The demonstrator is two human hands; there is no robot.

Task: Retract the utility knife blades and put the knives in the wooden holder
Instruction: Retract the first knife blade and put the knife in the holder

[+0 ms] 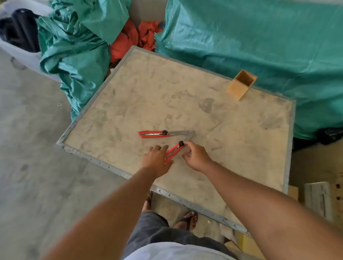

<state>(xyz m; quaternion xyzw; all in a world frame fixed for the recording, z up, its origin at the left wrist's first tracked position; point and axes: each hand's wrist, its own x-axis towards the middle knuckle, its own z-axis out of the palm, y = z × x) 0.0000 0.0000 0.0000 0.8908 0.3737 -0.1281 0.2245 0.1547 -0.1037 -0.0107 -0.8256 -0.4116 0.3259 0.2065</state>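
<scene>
Red plastic marks both of the two utility knives on the dusty beige desk (236, 138) with its grey metal rim. Farthest left is the far red utility knife (154, 133), lying flat and untouched, its long steel blade fully extended to the right. Just nearer the person is the near red utility knife (174, 151), angled up to the right, its extended blade meeting the tip of the other blade so the two form a corner.

Two bare hands work on the near knife. At its lower end, the left hand (157, 160) lies flat, fingers spread over the handle and pressing it to the desk rather than wrapping it. At the upper end, the right hand (196, 156) has thumb and forefinger pinched on the knife's black round knob, the other fingers curled loosely.

One light wooden square holder (241, 84) stands upright with its mouth open at the far right edge of the desk, well apart from both knives and both hands.
</scene>
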